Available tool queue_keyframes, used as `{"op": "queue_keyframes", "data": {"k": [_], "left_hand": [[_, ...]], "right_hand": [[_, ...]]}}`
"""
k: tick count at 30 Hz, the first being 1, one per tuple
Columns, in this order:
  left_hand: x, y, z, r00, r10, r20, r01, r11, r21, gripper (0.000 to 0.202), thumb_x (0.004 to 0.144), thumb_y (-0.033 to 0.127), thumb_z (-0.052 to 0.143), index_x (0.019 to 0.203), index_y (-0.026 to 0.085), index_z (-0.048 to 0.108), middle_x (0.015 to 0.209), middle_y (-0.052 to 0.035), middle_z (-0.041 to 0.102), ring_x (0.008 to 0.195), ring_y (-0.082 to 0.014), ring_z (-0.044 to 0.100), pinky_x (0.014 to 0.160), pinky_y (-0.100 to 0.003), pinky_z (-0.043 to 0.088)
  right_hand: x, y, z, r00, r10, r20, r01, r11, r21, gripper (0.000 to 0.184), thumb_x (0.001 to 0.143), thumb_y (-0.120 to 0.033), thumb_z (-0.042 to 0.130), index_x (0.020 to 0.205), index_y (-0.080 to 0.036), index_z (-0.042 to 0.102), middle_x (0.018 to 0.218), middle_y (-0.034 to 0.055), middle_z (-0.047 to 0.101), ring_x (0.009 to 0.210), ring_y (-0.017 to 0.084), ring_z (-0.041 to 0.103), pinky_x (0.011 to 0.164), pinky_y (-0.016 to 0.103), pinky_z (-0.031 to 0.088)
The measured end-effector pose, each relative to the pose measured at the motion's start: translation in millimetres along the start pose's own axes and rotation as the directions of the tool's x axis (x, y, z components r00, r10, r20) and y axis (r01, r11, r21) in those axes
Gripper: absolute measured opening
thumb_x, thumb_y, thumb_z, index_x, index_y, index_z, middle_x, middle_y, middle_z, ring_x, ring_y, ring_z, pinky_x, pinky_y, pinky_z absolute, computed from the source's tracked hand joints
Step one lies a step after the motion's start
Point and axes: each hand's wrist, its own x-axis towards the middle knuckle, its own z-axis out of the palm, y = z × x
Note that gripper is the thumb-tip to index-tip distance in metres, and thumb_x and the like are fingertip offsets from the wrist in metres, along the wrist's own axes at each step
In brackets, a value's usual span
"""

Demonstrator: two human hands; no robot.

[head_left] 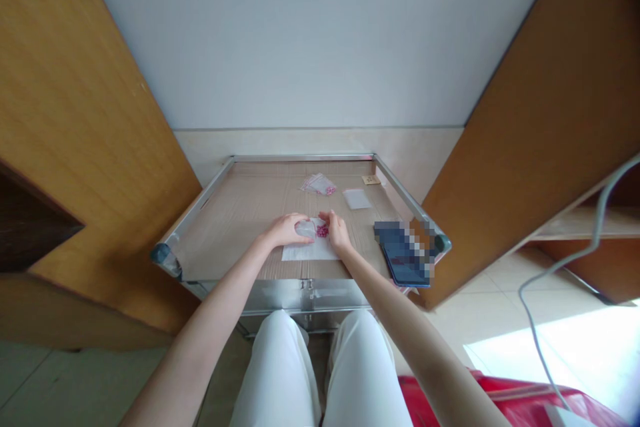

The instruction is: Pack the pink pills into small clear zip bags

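Watching the head feed from my remote desk, I saw the fingers (326,217) of the right hand (338,232) pressed together on the top edge of a clear plastic bag (306,229), while the curled fingers (300,221) of the left hand (285,230) wrapped over its other end. The bag sat at the center of the frame, held just above a sheet of white paper (310,251). Small pink pieces (323,231) lay bunched at its right end, beside the right hand. Its long axis ran roughly left to right, with the pink end pointing toward the right of the frame. I could read no print on it. The paper lay on a cardboard-covered tabletop (250,240) inside a steel frame (300,157). Farther up the frame sat a bundle of small bags (318,184) with pink contents, a pale square packet (357,199) and a small tan card (371,179), its marks too small to read. A dark phone (403,263), partly pixelated, lay right of the hands. White trousers (277,373) filled the bottom of the frame, with a red case (500,400) at lower right and a grey cable (565,267) above it.
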Motion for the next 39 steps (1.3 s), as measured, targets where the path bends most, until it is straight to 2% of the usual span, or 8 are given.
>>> {"op": "queue_keyframes", "data": {"k": [8,18,27,32,39], "left_hand": [[13,0,-2.8,0.991,0.033,0.126,-0.054,0.985,0.167,0.060,0.052,0.061,0.057,0.100,0.026,0.054,0.097,-0.0020,0.059,0.086,-0.0187,0.055,0.073,-0.025,0.039],[34,21,-18.4,0.952,0.012,0.306,-0.146,0.896,0.419,0.064,0.048,0.067,0.054,0.096,0.025,0.056,0.092,-0.0038,0.062,0.085,-0.0225,0.057,0.067,-0.028,0.042],[43,26,-19.3,0.934,-0.007,0.357,-0.177,0.860,0.479,0.067,0.045,0.067,0.055,0.098,0.025,0.056,0.094,-0.0049,0.063,0.086,-0.0230,0.057,0.068,-0.029,0.043],[51,36,-22.1,0.910,-0.023,0.413,-0.222,0.816,0.534,0.068,0.043,0.068,0.055,0.092,0.022,0.060,0.088,-0.0075,0.064,0.081,-0.0245,0.058,0.067,-0.031,0.043],[61,48,-24.7,0.886,-0.040,0.462,-0.271,0.763,0.587,0.068,0.042,0.066,0.058,0.091,0.020,0.063,0.089,-0.0112,0.064,0.081,-0.0265,0.058,0.068,-0.033,0.043]], "right_hand": [[-1,4,1,0.997,-0.049,0.055,0.055,0.992,-0.114,0.055,0.082,-0.045,0.019,0.089,-0.013,0.064,0.091,0.0095,0.064,0.087,0.017,0.056,0.079,0.029,0.039],[-2,5,0,0.988,-0.103,0.117,0.122,0.978,-0.167,0.053,0.084,-0.042,0.017,0.090,-0.017,0.063,0.090,0.0063,0.064,0.086,0.016,0.055,0.079,0.029,0.039],[-3,2,-1,0.979,-0.130,0.154,0.159,0.969,-0.191,0.053,0.085,-0.038,0.014,0.089,-0.017,0.063,0.089,0.0058,0.063,0.084,0.016,0.055,0.077,0.028,0.039],[-2,3,0,0.975,-0.146,0.165,0.176,0.967,-0.183,0.053,0.085,-0.038,0.014,0.089,-0.017,0.063,0.087,0.0056,0.064,0.081,0.015,0.055,0.075,0.027,0.039],[-1,5,0,0.979,-0.136,0.152,0.161,0.973,-0.168,0.054,0.085,-0.039,0.014,0.088,-0.016,0.063,0.083,0.0059,0.064,0.075,0.015,0.055,0.072,0.026,0.039]]}}
